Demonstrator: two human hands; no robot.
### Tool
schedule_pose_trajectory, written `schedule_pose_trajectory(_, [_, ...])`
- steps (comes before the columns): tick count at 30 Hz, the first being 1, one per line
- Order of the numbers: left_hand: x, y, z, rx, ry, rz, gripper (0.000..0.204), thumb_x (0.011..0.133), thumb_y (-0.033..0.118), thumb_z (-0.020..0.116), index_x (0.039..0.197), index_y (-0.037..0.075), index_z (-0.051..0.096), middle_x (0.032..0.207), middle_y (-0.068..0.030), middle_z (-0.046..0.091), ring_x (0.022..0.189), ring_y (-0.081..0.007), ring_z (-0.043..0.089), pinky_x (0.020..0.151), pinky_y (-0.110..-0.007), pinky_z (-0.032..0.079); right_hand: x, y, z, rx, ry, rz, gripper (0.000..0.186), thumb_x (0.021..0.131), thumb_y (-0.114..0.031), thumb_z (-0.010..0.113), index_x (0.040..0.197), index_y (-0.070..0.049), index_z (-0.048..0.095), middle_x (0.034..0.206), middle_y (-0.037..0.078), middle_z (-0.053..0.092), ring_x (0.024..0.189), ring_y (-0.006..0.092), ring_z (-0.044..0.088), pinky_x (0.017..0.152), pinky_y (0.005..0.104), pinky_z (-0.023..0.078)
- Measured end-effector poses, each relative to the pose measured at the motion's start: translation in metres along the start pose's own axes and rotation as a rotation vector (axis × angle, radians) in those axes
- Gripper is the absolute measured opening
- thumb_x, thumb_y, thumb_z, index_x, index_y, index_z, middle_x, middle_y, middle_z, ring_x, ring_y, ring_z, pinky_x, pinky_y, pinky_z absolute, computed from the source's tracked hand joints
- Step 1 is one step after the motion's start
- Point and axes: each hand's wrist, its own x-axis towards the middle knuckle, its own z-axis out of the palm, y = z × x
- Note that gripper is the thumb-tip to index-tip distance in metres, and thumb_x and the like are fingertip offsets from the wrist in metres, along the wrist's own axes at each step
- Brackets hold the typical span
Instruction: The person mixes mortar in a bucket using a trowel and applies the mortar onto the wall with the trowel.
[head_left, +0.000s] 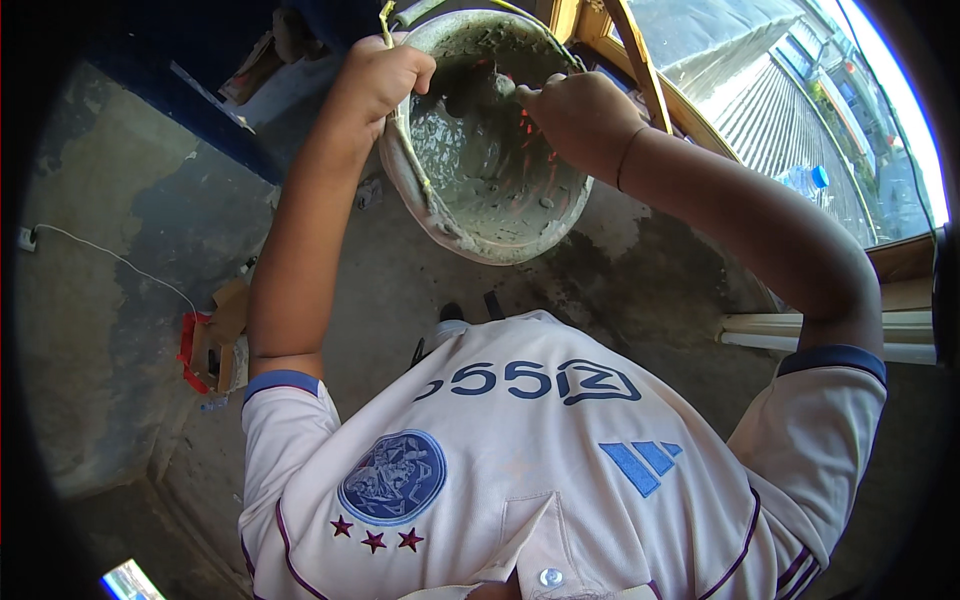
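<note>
A round, pale bucket [500, 252] is held out in front of me, its rim and wall crusted with grey residue. Wet grey-green mortar [462, 150] coats its inside. At the left side of the rim, my left hand [385, 78] is closed on the bucket, with a yellowish cord-like handle [420, 172] running down beside it. Over the right side of the opening, my right hand [583, 112] is a closed fist. A mortar-covered, rounded end [503, 86] shows by its fingers; what the fist grips is hidden.
Beyond the bucket to the right is a wooden window frame [715, 140], with a clear bottle [805, 180] near it. White lengths of trim [830, 338] lie at right. An open cardboard box [228, 325] stands on the stained concrete floor [345, 330] at left, near a white cable [120, 258].
</note>
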Motion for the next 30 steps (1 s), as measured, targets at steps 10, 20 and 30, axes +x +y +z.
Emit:
schedule_pose_trajectory(10, [-0.007, 0.005, 0.005, -0.007, 0.048, 0.087, 0.005, 0.051, -0.001, 0.055, 0.054, 0.0, 0.051, 0.055, -0.0003, 0.048, 0.051, -0.0121, 0.043, 0.048, -0.026, 0.033, 0.013, -0.014, 0.0, 0.068, -0.001, -0.019, 0.01, 0.074, -0.01, 0.059, 0.082, -0.007, 0.064, 0.074, 0.004, 0.066, 0.074, 0.0201, 0.066, 0.058, 0.0303, 0.05])
schedule_pose_trajectory(20, [-0.004, -0.004, -0.002, -0.047, 0.075, 0.039, 0.005, 0.053, -0.002, 0.054, 0.056, 0.001, 0.052, 0.057, -0.0009, 0.05, 0.052, -0.0109, 0.045, 0.049, -0.026, 0.035, 0.018, -0.018, -0.024, -0.003, -0.237, 0.05, 0.009, 0.071, -0.012, 0.063, 0.079, -0.01, 0.068, 0.08, 0.006, 0.068, 0.077, 0.0204, 0.066, 0.062, 0.0294, 0.051])
schedule_pose_trajectory(30, [-0.011, -0.008, 0.022, -0.018, 0.165, 0.094, 0.006, 0.053, -0.003, 0.053, 0.059, 0.0, 0.054, 0.061, -0.0001, 0.051, 0.056, -0.0112, 0.047, 0.052, -0.025, 0.037, -0.009, -0.006, -0.005, 0.12, -0.189, 0.15, 0.008, 0.074, -0.014, 0.062, 0.078, -0.01, 0.068, 0.078, 0.006, 0.067, 0.075, 0.0205, 0.066, 0.06, 0.0306, 0.051])
